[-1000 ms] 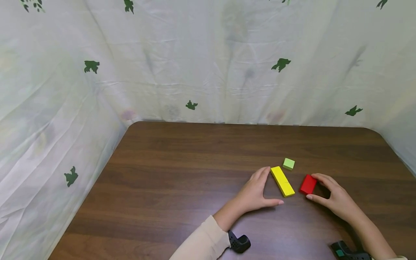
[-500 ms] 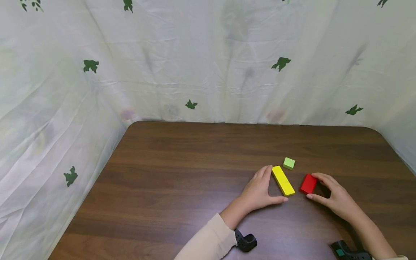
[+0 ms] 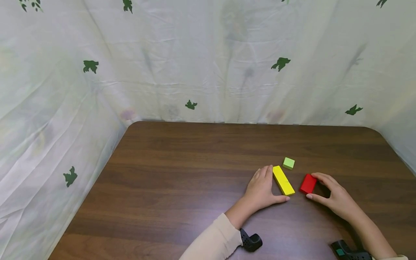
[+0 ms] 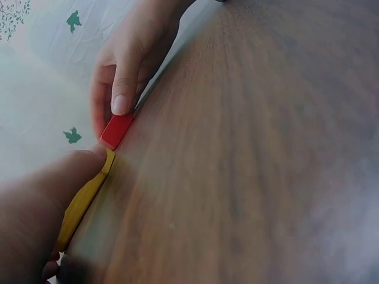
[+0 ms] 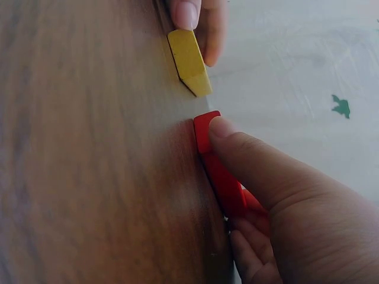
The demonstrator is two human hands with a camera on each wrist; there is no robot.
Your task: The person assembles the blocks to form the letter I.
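On the brown table lies a long yellow block [image 3: 284, 180], slanting from far left to near right. My left hand [image 3: 260, 191] spans it lengthwise, fingers at its far end and thumb at its near end. In the right wrist view the left thumb meets one end of the yellow block [image 5: 188, 56]. To the right, my right hand [image 3: 334, 196] holds a shorter red block [image 3: 308, 183] between thumb and fingers; the right wrist view shows the thumb on the red block's end [image 5: 204, 133]. A gap separates the two blocks.
A small light green block [image 3: 288, 163] sits just beyond the yellow one. The wooden table [image 3: 182, 162] ends at a pale curtain [image 3: 208, 61] with green leaf-like shapes. Each wrist wears a black device, such as the left wrist device [image 3: 251, 242].
My left hand has moved right, its thumb coming up to the near end of the yellow block. The yellow block's far end has shifted slightly right. My right hand and the red block stay put.
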